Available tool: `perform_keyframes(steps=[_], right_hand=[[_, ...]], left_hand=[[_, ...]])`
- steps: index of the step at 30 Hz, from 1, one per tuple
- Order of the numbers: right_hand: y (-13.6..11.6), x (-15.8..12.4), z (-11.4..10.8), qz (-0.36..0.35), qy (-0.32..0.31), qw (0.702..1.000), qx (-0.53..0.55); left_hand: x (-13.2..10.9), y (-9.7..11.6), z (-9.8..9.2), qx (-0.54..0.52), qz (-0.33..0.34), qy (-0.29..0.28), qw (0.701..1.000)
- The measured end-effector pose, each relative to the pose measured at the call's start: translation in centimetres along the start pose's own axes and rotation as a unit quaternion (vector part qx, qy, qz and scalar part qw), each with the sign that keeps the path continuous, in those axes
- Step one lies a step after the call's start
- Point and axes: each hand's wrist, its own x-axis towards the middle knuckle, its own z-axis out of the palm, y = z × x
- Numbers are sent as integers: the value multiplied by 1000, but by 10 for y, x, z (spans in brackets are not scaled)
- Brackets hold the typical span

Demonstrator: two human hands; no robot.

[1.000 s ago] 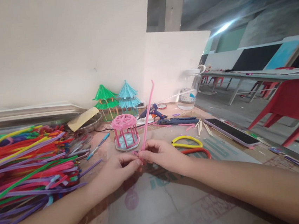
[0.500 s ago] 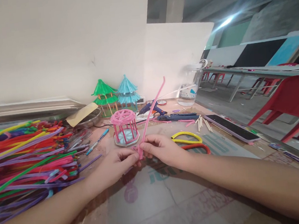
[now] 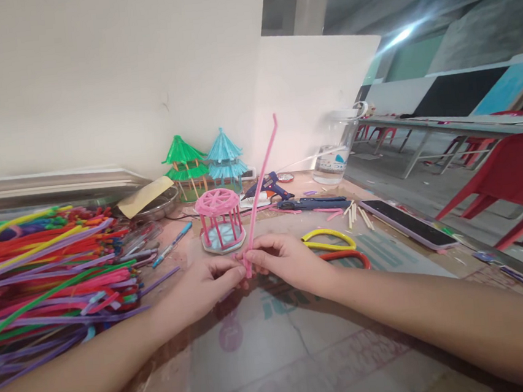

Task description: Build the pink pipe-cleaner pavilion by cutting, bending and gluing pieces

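A pink pipe cleaner (image 3: 263, 186) rises from between my two hands, its tip slightly bent. My right hand (image 3: 279, 259) pinches its lower part between thumb and fingers. My left hand (image 3: 216, 280) is closed on the same pipe cleaner's bottom end, the fingertips of both hands nearly touching. The bit inside the fingers is mostly hidden. Just behind them stands a small pink pavilion frame (image 3: 218, 203) with upright posts on a pale blue base. Scissors with yellow and red handles (image 3: 328, 245) lie right of my right hand.
Bundles of coloured pipe cleaners (image 3: 55, 265) cover the left side. Behind are green (image 3: 186, 166) and blue (image 3: 225, 159) model pavilions, a glue gun (image 3: 270, 188), dark blue pliers-like tool (image 3: 313, 204) and plastic jug (image 3: 332, 161). A phone (image 3: 407, 224), short sticks (image 3: 352, 215) and pen (image 3: 172, 246) lie around.
The upper end of the pipe cleaner has swung left and a little more upright. Both hands keep their hold at nearly the same place; the view has shifted slightly.
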Motion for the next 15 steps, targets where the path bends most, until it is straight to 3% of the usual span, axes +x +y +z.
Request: perform_keyframes(steps=[9,15], right_hand=[[-3,-2,1,8,27,999,-20],[-2,-2,3,-10,39,997,-70]], left_hand=[[-1,1,1,0,4,5,1000],[-1,1,3,-10,3,39,999]])
